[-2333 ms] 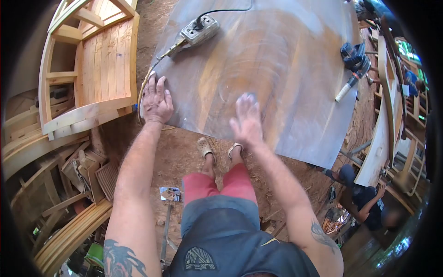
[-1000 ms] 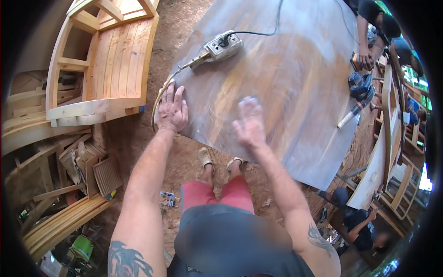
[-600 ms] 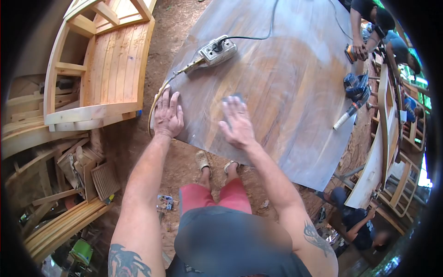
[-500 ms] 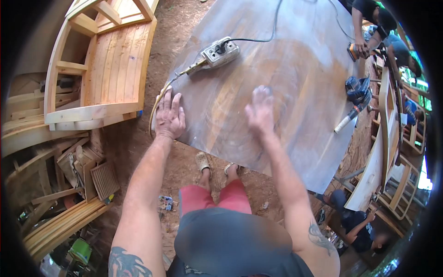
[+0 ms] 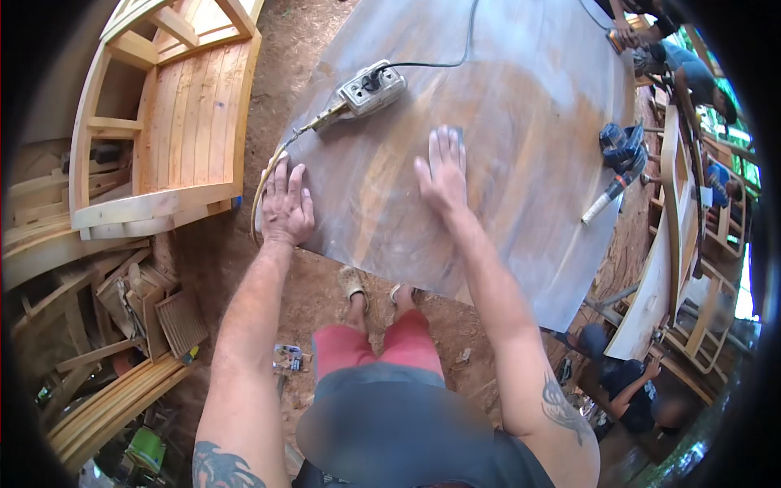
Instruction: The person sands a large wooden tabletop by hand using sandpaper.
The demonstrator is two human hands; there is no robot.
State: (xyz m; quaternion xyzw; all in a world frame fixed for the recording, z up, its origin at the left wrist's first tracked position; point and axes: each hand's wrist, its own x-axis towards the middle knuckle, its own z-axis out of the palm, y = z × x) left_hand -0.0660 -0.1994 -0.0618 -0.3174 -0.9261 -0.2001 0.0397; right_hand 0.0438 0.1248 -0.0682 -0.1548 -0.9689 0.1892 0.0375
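My left hand (image 5: 287,213) lies flat on the near left corner of a large wooden panel (image 5: 521,236), fingers a little apart, holding nothing. A yellowish cable (image 5: 264,180) runs along the panel's edge beside it. Farther right, my right hand (image 5: 445,175) presses a small grey pad (image 5: 460,134) against the panel's surface. Most of the pad is hidden beneath the fingers; only its far end shows. Pale, dusty streaks cover the brown wood around this hand. A socket box (image 5: 373,87) with a dark cord plugged in sits beyond both hands.
A blue power tool (image 5: 622,150) with a pale tube rests at the panel's right edge. Slatted wooden furniture (image 5: 191,122) stands at left, above stacked boards (image 5: 122,403). Other people are at right, one by a hand-held tool (image 5: 616,39), another low down (image 5: 630,386).
My right hand has moved over the panel, left and back right, and is now slightly farther from me, with the pad under its fingers. My left hand stays on the corner. The view has shifted slightly.
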